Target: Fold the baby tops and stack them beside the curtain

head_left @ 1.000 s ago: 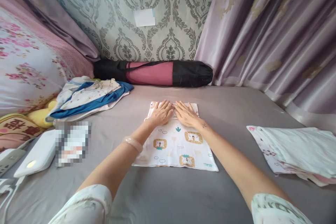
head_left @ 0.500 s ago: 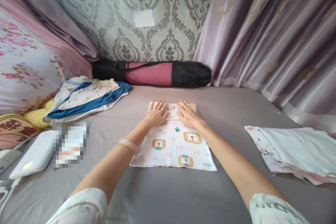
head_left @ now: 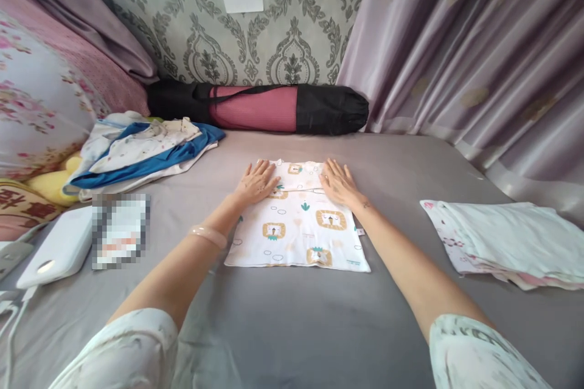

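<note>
A white cloth printed with yellow lion faces (head_left: 296, 234) lies spread on the grey bed sheet in front of me, its far end folded over toward me as a flap. My left hand (head_left: 258, 182) rests flat on the left side of that folded part, fingers spread. On its right side lies my right hand (head_left: 338, 182), also flat with the fingers apart. Neither hand grips anything. A small white tag (head_left: 361, 232) sticks out from the cloth's right edge.
Folded cloths (head_left: 515, 240) are stacked at the right. Loose clothes with a blue piece (head_left: 114, 167) lie at the back left. A white power bank (head_left: 59, 249) with a cable sits at the left. A black and pink rolled bag (head_left: 253, 110) lies along the wall.
My hands have moved apart, from near the middle of the folded flap out to its left and right edges. The view has tilted slightly down.
</note>
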Demonstrator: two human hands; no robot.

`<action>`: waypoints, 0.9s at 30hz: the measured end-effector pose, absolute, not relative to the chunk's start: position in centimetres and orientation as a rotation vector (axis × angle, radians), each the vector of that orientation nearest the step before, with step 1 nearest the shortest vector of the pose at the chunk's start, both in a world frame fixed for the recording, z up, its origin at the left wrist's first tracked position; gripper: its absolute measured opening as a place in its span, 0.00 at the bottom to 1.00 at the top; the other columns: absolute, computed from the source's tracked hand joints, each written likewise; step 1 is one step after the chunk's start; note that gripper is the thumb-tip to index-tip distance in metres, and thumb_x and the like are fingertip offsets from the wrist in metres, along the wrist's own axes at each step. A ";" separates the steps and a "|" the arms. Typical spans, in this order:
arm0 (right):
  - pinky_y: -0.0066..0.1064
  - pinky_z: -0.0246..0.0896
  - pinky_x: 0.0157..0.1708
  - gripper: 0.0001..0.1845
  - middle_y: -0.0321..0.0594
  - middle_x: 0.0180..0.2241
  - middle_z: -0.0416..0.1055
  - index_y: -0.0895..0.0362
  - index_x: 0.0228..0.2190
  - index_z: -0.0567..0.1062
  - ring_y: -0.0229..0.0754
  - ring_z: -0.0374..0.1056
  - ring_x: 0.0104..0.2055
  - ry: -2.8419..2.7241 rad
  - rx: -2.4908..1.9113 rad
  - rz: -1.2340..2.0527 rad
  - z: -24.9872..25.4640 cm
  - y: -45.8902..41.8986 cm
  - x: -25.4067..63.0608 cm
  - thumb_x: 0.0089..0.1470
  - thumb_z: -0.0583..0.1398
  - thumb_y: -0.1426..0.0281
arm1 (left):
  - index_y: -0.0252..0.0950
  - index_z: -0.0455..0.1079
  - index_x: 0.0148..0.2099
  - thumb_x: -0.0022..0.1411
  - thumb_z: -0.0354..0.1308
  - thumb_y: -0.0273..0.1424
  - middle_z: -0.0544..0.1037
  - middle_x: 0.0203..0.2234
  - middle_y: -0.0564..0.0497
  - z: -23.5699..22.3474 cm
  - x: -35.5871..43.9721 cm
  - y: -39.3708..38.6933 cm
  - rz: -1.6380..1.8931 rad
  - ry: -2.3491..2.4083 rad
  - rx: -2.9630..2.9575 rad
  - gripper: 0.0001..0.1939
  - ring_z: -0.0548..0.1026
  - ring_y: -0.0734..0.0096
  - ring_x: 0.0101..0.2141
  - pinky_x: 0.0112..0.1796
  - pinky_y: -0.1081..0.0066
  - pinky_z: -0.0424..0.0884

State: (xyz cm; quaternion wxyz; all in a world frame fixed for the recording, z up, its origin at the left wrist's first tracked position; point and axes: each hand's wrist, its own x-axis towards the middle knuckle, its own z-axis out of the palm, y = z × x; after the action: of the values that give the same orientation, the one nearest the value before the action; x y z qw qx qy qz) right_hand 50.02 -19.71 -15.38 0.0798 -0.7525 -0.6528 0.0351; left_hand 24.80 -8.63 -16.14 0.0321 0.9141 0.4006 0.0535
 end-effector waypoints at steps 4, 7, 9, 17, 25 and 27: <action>0.42 0.30 0.67 0.35 0.47 0.69 0.40 0.67 0.66 0.49 0.46 0.33 0.70 -1.922 -2.293 0.148 -16.2 -20.0 50.6 0.65 0.38 0.59 | 0.34 0.45 0.70 0.69 0.30 0.49 0.48 0.68 0.43 -16.6 23.9 -8.3 0.115 1.221 2.757 0.36 0.42 0.59 0.68 0.63 0.53 0.43; 0.45 0.30 0.67 0.35 0.47 0.69 0.39 0.66 0.66 0.48 0.47 0.33 0.70 -1.924 -2.305 0.188 -15.9 -19.9 50.6 0.65 0.38 0.58 | 0.34 0.45 0.71 0.69 0.31 0.49 0.47 0.69 0.43 -16.1 24.1 -8.4 0.071 1.222 2.756 0.36 0.42 0.58 0.68 0.63 0.51 0.43; 0.50 0.26 0.66 0.34 0.47 0.69 0.38 0.62 0.66 0.49 0.48 0.32 0.70 -1.947 -2.299 0.177 -15.2 -20.2 50.2 0.65 0.38 0.58 | 0.33 0.46 0.70 0.70 0.32 0.48 0.47 0.68 0.41 -15.5 24.4 -8.9 0.069 1.244 2.792 0.34 0.42 0.55 0.68 0.63 0.49 0.41; 0.57 0.21 0.65 0.30 0.34 0.70 0.37 0.45 0.67 0.48 0.50 0.28 0.71 -2.265 -1.992 0.267 -14.4 -23.9 46.0 0.66 0.38 0.56 | 0.45 0.42 0.71 0.70 0.29 0.49 0.44 0.69 0.50 -15.8 25.5 -13.1 0.009 0.745 2.910 0.32 0.39 0.60 0.68 0.64 0.51 0.33; 0.60 0.22 0.64 0.30 0.38 0.69 0.38 0.48 0.67 0.49 0.51 0.28 0.71 -2.294 -1.990 0.285 -14.7 -24.0 46.0 0.66 0.40 0.57 | 0.43 0.40 0.71 0.70 0.30 0.49 0.43 0.69 0.48 -16.0 25.3 -13.4 0.013 0.749 2.911 0.33 0.39 0.58 0.68 0.64 0.50 0.35; 0.59 0.21 0.65 0.31 0.39 0.70 0.36 0.50 0.67 0.49 0.51 0.27 0.71 -2.294 -1.983 0.268 -14.4 -25.1 45.6 0.66 0.40 0.57 | 0.42 0.42 0.71 0.71 0.30 0.49 0.43 0.69 0.46 -15.9 24.8 -14.2 0.036 0.773 2.926 0.33 0.40 0.56 0.68 0.63 0.50 0.36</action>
State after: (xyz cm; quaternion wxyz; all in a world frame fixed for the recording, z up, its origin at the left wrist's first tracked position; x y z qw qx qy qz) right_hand 45.64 -25.08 -14.42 0.0485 -0.6507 -0.7527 0.0879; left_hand 24.80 -14.17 -15.93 0.0573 0.9652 0.2549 0.0118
